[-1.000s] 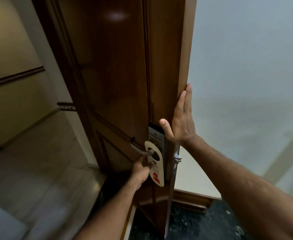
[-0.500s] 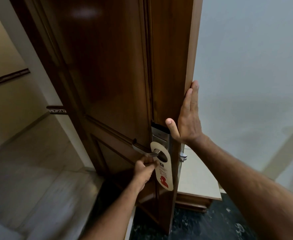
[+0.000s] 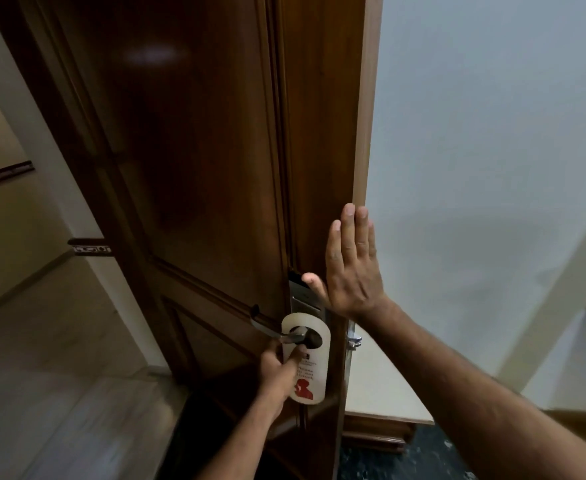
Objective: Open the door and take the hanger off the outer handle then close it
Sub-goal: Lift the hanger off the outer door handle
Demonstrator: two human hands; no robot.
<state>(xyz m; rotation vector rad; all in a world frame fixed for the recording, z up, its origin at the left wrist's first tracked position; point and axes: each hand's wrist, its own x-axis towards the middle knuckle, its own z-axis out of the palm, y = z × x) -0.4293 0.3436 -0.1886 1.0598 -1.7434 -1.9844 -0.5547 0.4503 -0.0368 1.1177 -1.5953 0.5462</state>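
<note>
Since half a second ago, left hand (image 3: 279, 374) has moved up onto the hanger (image 3: 303, 358), thumb and fingers pinching its card just under the outer handle (image 3: 284, 336). Right hand (image 3: 352, 268) stays flat on the door (image 3: 215, 168) edge, fingers pressed together, thumb out. Door open: done. Hanger still looped on handle; removal and closing left.

hanger (image 3: 303, 358) text: small dark lines, too blurred to read
hanger mark: red figure, no letters legible
</note>
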